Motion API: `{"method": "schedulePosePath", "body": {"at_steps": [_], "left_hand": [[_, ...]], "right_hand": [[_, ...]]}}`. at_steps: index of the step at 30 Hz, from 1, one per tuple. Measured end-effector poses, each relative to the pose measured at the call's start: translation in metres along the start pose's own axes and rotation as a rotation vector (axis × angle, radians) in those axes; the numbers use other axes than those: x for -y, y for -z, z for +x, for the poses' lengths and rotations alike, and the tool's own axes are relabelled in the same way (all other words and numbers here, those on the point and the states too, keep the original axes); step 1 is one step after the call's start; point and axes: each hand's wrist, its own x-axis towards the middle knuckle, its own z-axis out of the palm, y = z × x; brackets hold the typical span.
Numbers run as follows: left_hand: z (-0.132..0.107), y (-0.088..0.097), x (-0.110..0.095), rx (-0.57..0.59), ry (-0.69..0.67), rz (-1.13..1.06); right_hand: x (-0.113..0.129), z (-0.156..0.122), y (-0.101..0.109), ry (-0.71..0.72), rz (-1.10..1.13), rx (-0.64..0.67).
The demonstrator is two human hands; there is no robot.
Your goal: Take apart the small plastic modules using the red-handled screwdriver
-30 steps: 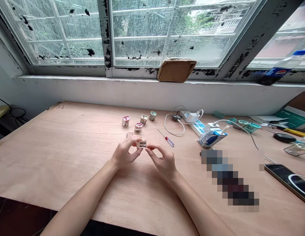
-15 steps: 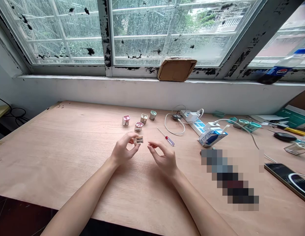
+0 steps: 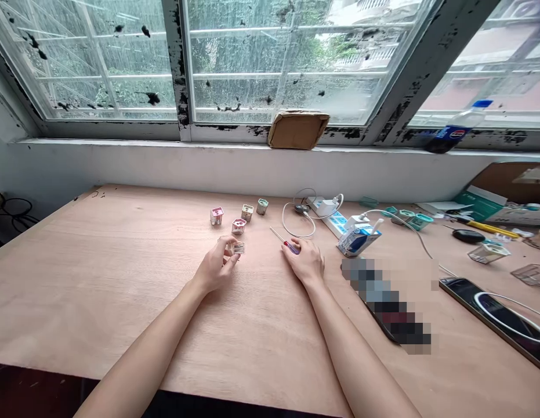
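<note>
My left hand is closed on a small clear, pale pencil sharpener, pinched between thumb and fingers just above the table. My right hand rests at a screwdriver with a clear purple and red handle; its fingers close round the handle while the thin shaft points away to the left. Beyond my left hand stand several similar small pieces with coloured tops: one with a pink top, another pink-topped one, a beige one and a green one.
A power strip with white chargers and cables lies behind my right hand, beside a blue-white carton. To the right are a pixelated dark object, a phone, a black mouse and teal-rimmed clear cups.
My right hand has moved right from near the sharpener and closed on the screwdriver handle. My left hand keeps its hold on the sharpener. The view has turned slightly right.
</note>
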Motion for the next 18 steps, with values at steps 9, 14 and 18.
{"method": "schedulePosePath", "body": {"at_steps": [9,14,18], "left_hand": [[0.000,-0.003,0.009,0.033,0.039,-0.071],[0.000,-0.005,0.009,0.042,0.116,-0.069],[0.001,-0.005,0.008,0.045,0.130,-0.061]], "right_hand": [[-0.001,-0.012,0.017,0.108,0.025,0.086],[0.003,-0.025,0.032,0.302,0.179,0.250],[0.014,-0.028,0.035,0.379,0.275,0.340]]}}
